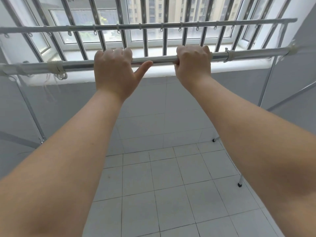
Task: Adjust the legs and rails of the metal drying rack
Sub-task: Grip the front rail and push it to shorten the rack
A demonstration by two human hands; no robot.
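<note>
Two hands clasp the drying rack's near rail (159,59): the left hand (113,71) wraps its grip over it, thumb extended; the right hand (193,63) closes fully around it.

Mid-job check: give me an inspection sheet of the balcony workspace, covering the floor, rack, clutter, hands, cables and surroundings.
Surface: pale tiled floor, bare where visible.
Job's things: near rail held by both hands; far rail carries small ring clips; black-capped leg foot on the floor.
Clutter: nothing seen.
Hands: left hand and right hand both wrapped over the near rail.
Cables: nothing seen.
Surroundings: barred window just beyond the rack; white walls either side.
</note>
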